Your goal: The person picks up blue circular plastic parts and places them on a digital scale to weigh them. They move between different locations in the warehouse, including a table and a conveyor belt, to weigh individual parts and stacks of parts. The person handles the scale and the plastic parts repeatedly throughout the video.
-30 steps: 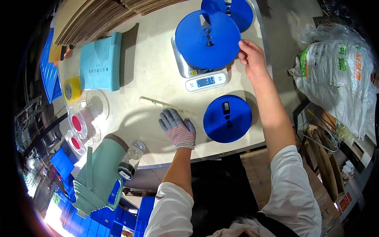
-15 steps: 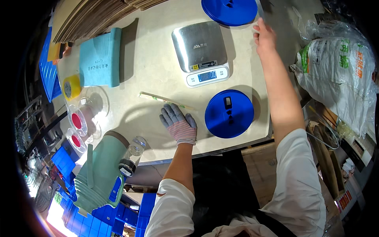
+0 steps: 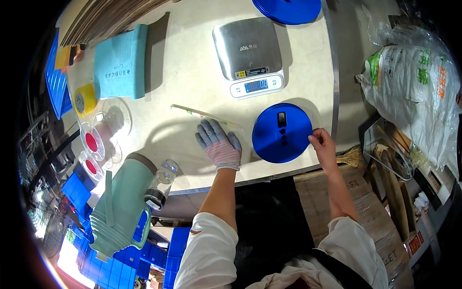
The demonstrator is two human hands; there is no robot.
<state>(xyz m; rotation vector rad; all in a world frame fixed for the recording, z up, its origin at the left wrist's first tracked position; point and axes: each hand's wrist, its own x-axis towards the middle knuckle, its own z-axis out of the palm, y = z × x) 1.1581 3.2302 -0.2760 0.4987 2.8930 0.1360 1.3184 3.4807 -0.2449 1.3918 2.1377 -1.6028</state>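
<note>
My left hand (image 3: 219, 144), in a grey and pink striped glove, lies flat on the table with its fingers stretched out and holds nothing. Just beyond its fingertips is a thin pale stick (image 3: 204, 116) with green marks. A round blue disc (image 3: 270, 131) with a rectangular slot and small dark cutouts lies near the front edge. At its right rim is my bare right hand (image 3: 323, 147), thumb and fingers pinched on the edge. Behind the disc stands a kitchen scale (image 3: 248, 50) with a bare steel plate and a lit display.
More blue discs (image 3: 291, 10) lie at the far edge. To the left are a turquoise booklet (image 3: 120, 65), yellow tape (image 3: 85, 99), clear spools (image 3: 91, 141), a green jug (image 3: 122, 202) and a clear bottle (image 3: 162, 185). Cardboard sheets (image 3: 103, 21) lie far left; a white sack (image 3: 409, 86) is at the right.
My right hand has come back from the far blue discs to the rim of the near one. My left hand stays flat in place. The view has shifted slightly.
</note>
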